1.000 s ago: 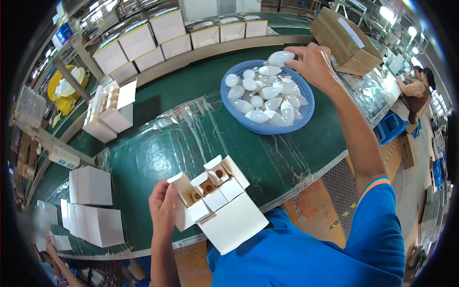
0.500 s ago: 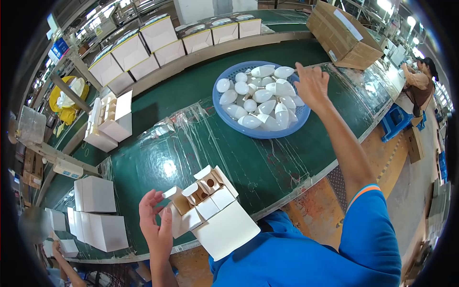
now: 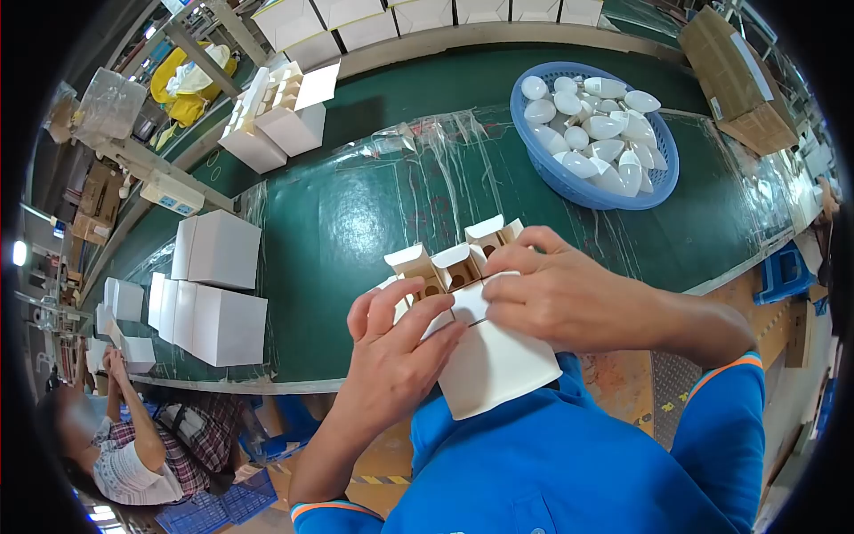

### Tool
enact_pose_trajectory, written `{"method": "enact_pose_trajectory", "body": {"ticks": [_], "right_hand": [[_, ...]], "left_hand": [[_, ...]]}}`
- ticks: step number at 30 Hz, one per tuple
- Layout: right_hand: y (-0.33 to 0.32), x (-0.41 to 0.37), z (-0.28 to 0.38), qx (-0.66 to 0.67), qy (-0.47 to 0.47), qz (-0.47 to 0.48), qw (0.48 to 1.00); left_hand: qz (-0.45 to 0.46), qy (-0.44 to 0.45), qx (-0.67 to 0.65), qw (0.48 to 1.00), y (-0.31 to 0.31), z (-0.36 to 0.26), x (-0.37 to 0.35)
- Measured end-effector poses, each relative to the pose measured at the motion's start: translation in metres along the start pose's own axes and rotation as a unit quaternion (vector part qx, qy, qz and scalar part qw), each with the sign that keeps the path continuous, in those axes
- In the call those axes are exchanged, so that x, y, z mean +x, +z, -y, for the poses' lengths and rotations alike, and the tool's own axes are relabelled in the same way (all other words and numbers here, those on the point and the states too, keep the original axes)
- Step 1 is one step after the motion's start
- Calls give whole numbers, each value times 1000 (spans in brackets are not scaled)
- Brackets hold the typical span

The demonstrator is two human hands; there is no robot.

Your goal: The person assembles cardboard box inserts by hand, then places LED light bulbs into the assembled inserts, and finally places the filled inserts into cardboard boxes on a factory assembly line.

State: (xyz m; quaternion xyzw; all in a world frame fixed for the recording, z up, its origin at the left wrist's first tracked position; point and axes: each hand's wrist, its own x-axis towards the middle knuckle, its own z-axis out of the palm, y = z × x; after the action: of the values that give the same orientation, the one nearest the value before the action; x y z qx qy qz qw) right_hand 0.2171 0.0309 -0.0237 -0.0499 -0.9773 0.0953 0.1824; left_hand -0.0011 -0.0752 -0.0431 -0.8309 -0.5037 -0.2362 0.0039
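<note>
A white carton (image 3: 496, 372) leans against my front at the belt's near edge, its flap folded toward me. Inside stand several small white boxes (image 3: 460, 267) with raised tabs and brown cardboard inserts with round holes. My left hand (image 3: 391, 351) is closed round the left-hand small boxes, thumb and fingers bent over their tops. On the right, my right hand (image 3: 560, 292) grips the upper edge of a small box with curled fingers. Whether a bulb is under those fingers is hidden. A blue plastic basket (image 3: 569, 189) of white light bulbs (image 3: 605, 127) stands beyond my right hand.
Closed white cartons (image 3: 218, 325) stand at left; an open carton (image 3: 298, 129) with small boxes sits farther back. More cartons (image 3: 369, 31) line the far ledge. A brown cardboard box (image 3: 738, 89) is at back right. A co-worker (image 3: 133, 445) works at lower left.
My right hand has come from the bulb basket to the small boxes. My left hand has moved from beside the carton onto its boxes. The view has swung left and down.
</note>
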Motion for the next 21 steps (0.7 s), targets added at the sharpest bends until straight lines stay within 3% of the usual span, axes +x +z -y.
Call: {"method": "enact_pose_trajectory", "body": {"ticks": [1,3,5,8,15,18,21], "right_hand": [[1,-1,-2,-63,15,51,997],[4,-3,-4,-63,24,38,997],[6,-4,-6,-61,58,-33,996],[3,-3,-8,-25,80,-8,996],[3,6,-8,-82,91,45,991],[6,6,-8,-109,56,21,992],[4,8,-7,-150,37,53,987]], "left_hand": [[-8,10,15,1000,2,0,2],[-5,4,14,1000,3,-1,5],[-2,-3,13,1000,3,-3,9],[21,-40,-16,999,5,-5,14],[16,-70,-57,996,10,-3,16],[21,-71,-74,995,10,-2,15],[27,-70,-74,994,11,-2,15]]}}
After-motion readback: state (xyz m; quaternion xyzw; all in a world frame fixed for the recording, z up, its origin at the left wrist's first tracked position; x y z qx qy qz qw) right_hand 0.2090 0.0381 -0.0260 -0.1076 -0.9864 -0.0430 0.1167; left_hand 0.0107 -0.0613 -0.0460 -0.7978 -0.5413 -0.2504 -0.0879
